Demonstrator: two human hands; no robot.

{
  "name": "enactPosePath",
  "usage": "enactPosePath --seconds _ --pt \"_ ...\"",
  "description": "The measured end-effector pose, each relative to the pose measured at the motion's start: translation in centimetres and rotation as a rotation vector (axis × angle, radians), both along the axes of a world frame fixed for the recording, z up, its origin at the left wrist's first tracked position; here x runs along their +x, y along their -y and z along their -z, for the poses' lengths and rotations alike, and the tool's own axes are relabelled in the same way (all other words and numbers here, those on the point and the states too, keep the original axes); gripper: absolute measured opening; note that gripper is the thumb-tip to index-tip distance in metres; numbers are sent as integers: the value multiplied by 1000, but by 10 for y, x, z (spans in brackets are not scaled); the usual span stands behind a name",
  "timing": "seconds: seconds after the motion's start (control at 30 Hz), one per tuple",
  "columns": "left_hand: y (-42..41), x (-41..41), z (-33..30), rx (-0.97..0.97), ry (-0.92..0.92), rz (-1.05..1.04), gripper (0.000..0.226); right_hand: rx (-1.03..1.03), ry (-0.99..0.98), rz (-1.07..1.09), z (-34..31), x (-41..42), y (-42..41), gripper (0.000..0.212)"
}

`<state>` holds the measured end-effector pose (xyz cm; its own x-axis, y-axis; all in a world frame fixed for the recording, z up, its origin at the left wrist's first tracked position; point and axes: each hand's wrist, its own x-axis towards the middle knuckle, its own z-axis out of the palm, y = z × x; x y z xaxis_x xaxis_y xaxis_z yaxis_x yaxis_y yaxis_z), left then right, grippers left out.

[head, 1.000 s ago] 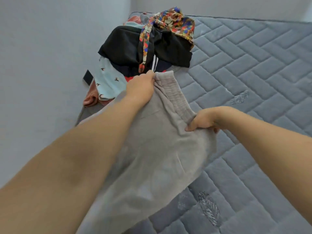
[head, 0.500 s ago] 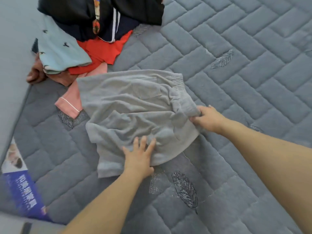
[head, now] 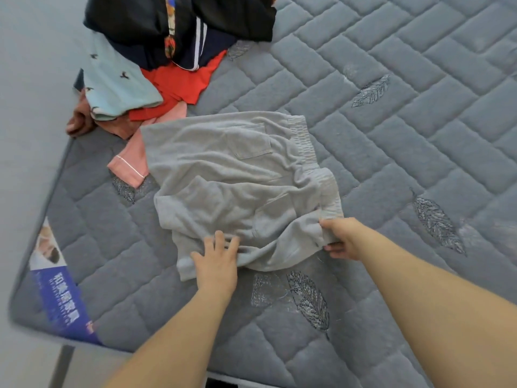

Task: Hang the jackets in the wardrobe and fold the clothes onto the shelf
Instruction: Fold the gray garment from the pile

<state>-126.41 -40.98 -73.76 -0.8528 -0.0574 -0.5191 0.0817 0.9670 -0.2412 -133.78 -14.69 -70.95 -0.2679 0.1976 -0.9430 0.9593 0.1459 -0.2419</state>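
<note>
1. While the top edge cuts off the clothes pile (head: 156, 51), we can pick out only a black garment (head: 223, 15), a pale blue printed piece (head: 117, 82), a red piece (head: 181, 82) and a pink sleeve cuff (head: 128, 166); a brown piece at the mattress edge is too bunched to name.
2. We see the printed label (head: 58, 292) on the mattress corner, but its writing is too blurred to read.
3. Our grey shorts (head: 237, 186) lie rumpled on the quilted mattress (head: 391, 135), waistband to the right, one corner over that pink cuff.
4. Our left hand (head: 216, 261) lies flat on the near hem, fingers spread and straight, pressing it down.
5. Our right hand (head: 340, 238) pinches the near right corner just below the waistband, the thumb under the cloth and partly hidden.
6. Most of the shorts spread away from both hands, toward the pile.
</note>
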Motion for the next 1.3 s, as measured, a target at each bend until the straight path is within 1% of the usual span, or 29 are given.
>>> enactPosePath --seconds 0.03,0.07,0.1,0.13,0.17,0.2,0.23,0.3,0.33,0.4,0.47,0.5,0.53,0.57,0.6,0.63,0.7,0.73,0.77,0.87,0.9,0.93,0.97,1.0,1.03,1.1,1.17,1.23,1.3 --pt "4 4 -2 -65 6 -18 49 46 -24 6 4 3 5 26" --pt "9 6 -3 -98 5 -63 46 116 -52 -41 5 5 10 24" --pt "16 3 -3 -100 -2 -119 40 192 -89 -136 7 7 11 29" --pt "25 -3 -3 -91 -10 -160 35 298 -103 -320 5 10 10 35" --pt "36 -10 -1 -73 -10 -148 31 419 -96 -553 1 14 8 40" --pt "45 -19 -2 -53 27 -88 30 520 -95 -764 -6 19 7 42" --pt "53 -27 -5 -23 112 -11 30 581 -80 -904 -13 23 6 41" --pt "60 -28 -21 19 404 80 34 613 -1 -1107 -29 29 6 41" --pt "60 -21 -30 -19 568 113 35 583 54 -1212 -42 31 8 40" --pt "57 1 -49 -183 840 207 37 481 170 -1354 -66 32 16 44" --pt "54 17 -65 -320 982 285 31 436 236 -1433 -86 31 25 47" --pt "52 17 -71 -332 1015 284 27 429 250 -1463 -95 28 29 41" --pt "50 9 -80 -323 1022 261 28 421 255 -1455 -102 22 31 31" --pt "55 -4 -86 -306 997 229 34 384 254 -1343 -107 14 32 21" --pt "61 -22 -93 -292 949 179 42 327 244 -1132 -110 4 32 21" --pt "71 -43 -94 -275 878 140 46 266 240 -885 -109 -8 32 27" --pt "93 -91 -96 -230 668 75 49 164 205 -472 -106 -34 32 33" --pt "102 -116 -97 -199 506 45 46 135 168 -285 -99 -46 32 33" --pt "109 -142 -98 -139 302 23 41 108 106 -122 -91 -58 31 32" --pt "115 -212 -99 101 -324 -46 32 62 -16 395 -67 -89 35 26" --pt "116 -228 -92 186 -485 -116 33 73 -45 486 -61 -96 40 27" --pt "115 -239 -84 269 -563 -216 39 133 -81 493 -52 -102 43 36" --pt "113 -243 -73 349 -551 -348 49 261 -124 378 -38 -105 45 46" --pt "112 -241 -58 414 -477 -493 61 402 -155 214 -27 -103 47 53" --pt "113 -237 -41 430 -374 -621 72 492 -170 79 -17 -100 50 59" --pt "114 -220 -13 374 -215 -754 81 519 -131 -5 4 -93 52 72" --pt "116 -209 9 312 -171 -762 74 522 -173 47 23 -90 52 71" --pt "119 -212 18 289 -202 -735 58 549 -253 111 34 -92 53 58" --pt "122 -222 18 310 -276 -710 43 599 -326 199 41 -92 55 45"
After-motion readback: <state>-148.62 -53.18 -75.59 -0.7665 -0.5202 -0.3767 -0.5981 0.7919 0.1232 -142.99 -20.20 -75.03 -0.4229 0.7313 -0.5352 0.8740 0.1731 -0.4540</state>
